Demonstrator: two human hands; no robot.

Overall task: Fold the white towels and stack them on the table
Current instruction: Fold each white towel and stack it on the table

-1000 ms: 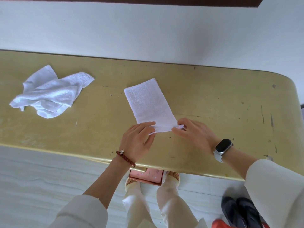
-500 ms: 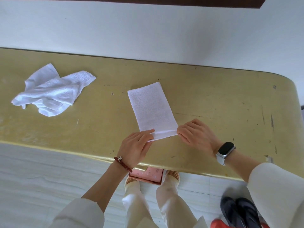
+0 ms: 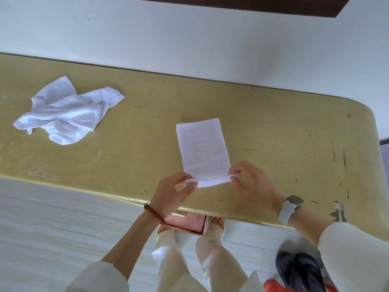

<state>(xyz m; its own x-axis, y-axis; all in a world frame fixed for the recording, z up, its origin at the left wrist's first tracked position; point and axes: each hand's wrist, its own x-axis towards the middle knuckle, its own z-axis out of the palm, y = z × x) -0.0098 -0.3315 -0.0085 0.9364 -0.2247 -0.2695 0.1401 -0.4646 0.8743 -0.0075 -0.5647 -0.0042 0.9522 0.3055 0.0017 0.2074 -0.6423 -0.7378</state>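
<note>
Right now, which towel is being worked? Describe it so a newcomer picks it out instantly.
Start at the long yellow table against the white wall. Near its front edge, right of the middle, lies the folded towel, a flat narrow white rectangle whose near corners the left hand and right hand pinch. The crumpled towel far to its left is a loose heap that nobody touches.

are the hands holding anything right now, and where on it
Yes: the folded white towel. The left hand pinches its near left corner and the right hand its near right corner, lifting the near edge.
</note>
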